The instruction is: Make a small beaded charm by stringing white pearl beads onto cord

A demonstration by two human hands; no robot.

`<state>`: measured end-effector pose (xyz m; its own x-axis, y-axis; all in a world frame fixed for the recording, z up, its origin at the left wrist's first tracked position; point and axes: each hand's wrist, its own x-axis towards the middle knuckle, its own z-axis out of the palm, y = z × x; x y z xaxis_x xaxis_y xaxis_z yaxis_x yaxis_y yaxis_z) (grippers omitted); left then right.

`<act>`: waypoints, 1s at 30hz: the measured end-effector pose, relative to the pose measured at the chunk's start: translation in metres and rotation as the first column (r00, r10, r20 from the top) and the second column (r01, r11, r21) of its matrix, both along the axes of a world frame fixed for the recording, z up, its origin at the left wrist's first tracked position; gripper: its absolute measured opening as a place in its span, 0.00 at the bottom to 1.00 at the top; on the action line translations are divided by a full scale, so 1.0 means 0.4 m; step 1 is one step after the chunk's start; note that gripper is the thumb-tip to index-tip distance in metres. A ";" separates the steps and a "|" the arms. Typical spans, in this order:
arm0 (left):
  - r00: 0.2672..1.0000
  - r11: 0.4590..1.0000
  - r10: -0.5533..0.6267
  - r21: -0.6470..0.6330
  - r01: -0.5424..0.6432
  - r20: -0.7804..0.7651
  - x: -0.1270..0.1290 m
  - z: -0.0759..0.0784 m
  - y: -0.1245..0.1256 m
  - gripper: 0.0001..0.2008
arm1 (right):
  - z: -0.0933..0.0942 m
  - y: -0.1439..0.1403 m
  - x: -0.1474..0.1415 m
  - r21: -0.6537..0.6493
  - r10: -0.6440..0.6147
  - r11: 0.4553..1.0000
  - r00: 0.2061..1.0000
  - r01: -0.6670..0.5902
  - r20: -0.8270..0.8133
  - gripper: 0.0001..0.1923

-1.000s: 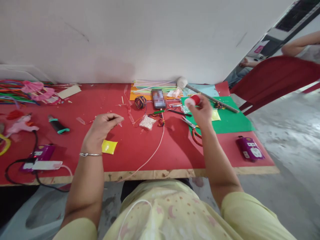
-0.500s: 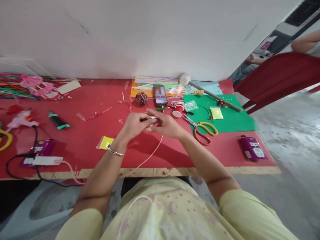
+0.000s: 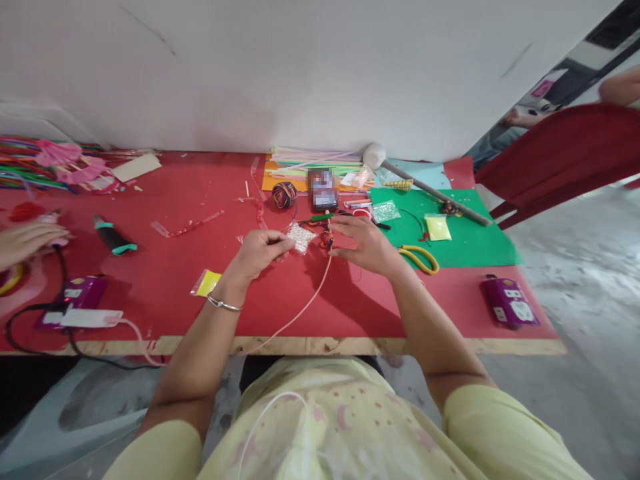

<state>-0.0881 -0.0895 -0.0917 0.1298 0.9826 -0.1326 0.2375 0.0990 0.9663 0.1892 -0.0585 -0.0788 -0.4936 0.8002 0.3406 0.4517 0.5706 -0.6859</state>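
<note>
The left hand [image 3: 257, 252] pinched a light, floppy bead packet [image 3: 300, 237] by its near corner; the right hand [image 3: 367, 243] lay spread on the tabletop [image 3: 175, 293].

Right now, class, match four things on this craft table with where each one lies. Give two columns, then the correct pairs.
Things
1. bag of white beads
2. scissors
3. ball of yarn
4. purple device

Places
A. far side, just left of the phone
B. pinched in the left hand
C. near right corner of the table
D. partly under the right hand, at the green sheet's edge

Pairs: 1-B, 2-D, 3-A, 4-C
</note>
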 end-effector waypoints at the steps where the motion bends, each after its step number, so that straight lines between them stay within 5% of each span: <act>1: 0.999 1.000 -0.029 0.006 0.029 -0.039 0.016 0.003 0.002 0.16 | -0.002 -0.008 -0.020 -0.008 -0.005 1.000 0.999 0.005 -0.038 0.29; 4: 0.989 0.994 -0.108 0.013 0.109 -0.098 0.062 0.011 0.005 0.21 | -0.012 -0.031 -0.088 -0.242 0.083 0.959 0.963 -0.147 -0.255 0.39; 7: 0.993 0.993 -0.110 -0.036 0.108 -0.046 0.085 0.011 0.007 0.23 | -0.026 -0.041 -0.126 -0.427 0.083 0.874 0.939 -0.230 -0.334 0.27; 10: 0.995 0.995 -0.078 -0.062 0.082 0.053 0.081 0.002 0.008 0.23 | -0.034 -0.033 -0.122 -0.369 0.073 0.914 0.963 -0.169 -0.259 0.14; 14: 0.993 0.998 -0.004 -0.055 0.010 0.116 0.063 -0.014 0.019 0.22 | -0.037 -0.015 -0.092 -0.230 0.012 0.971 0.978 -0.061 -0.209 0.11; 20: 0.927 0.910 0.371 0.216 -0.354 -0.043 0.005 -0.040 0.069 0.15 | -0.041 0.007 -0.047 -0.307 -0.210 0.945 0.933 0.115 -0.294 0.16; 22: 0.916 0.904 0.322 0.365 -0.222 -0.238 -0.018 -0.048 0.083 0.11 | -0.049 0.012 -0.036 -0.305 -0.260 0.938 0.918 0.166 -0.301 0.17; 25: 0.886 0.918 0.159 0.396 0.029 -0.435 -0.032 -0.061 0.092 0.13 | -0.072 0.017 -0.029 -0.289 -0.281 0.937 0.915 0.195 -0.291 0.16; 30: 0.841 0.890 0.130 0.436 0.135 -0.526 0.002 -0.091 0.085 0.18 | -0.116 0.020 -0.034 -0.338 -0.309 0.918 0.909 0.208 -0.280 0.15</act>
